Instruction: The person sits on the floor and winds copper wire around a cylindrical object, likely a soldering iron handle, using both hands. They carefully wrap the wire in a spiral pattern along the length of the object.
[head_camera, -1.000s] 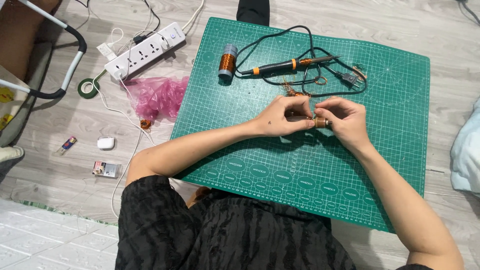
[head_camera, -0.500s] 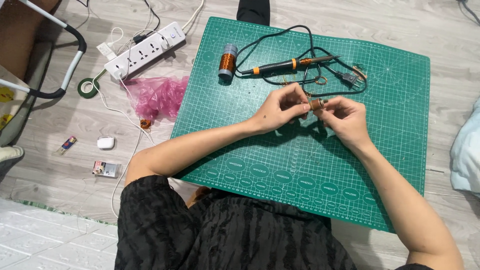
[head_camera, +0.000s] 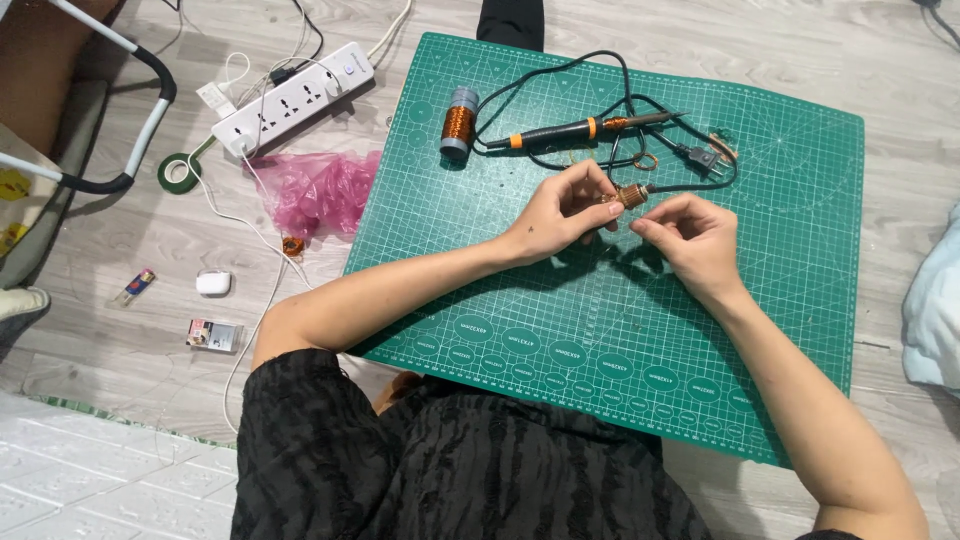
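— Copper wire wrapped the small coil (head_camera: 630, 196), didn't it? Where was it?

— Above the green cutting mat (head_camera: 800, 300), toward its far edge, pinched in the left hand (head_camera: 563, 212); the right hand (head_camera: 693, 240) had its fingertips closed just beside it.

— And around them?

— A soldering iron (head_camera: 570, 130) and a copper wire spool (head_camera: 458, 123) lay nearer the far edge; off the mat's left edge, a pink bag (head_camera: 315, 190) and a white power strip (head_camera: 295, 98).

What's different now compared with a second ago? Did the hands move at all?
Both hands lifted a little up the green mat, toward the soldering iron. The left hand kept hold of the small copper coil; the right hand drew slightly away to its right, fingers pinched. The wire spool, power strip and pink bag stayed put.
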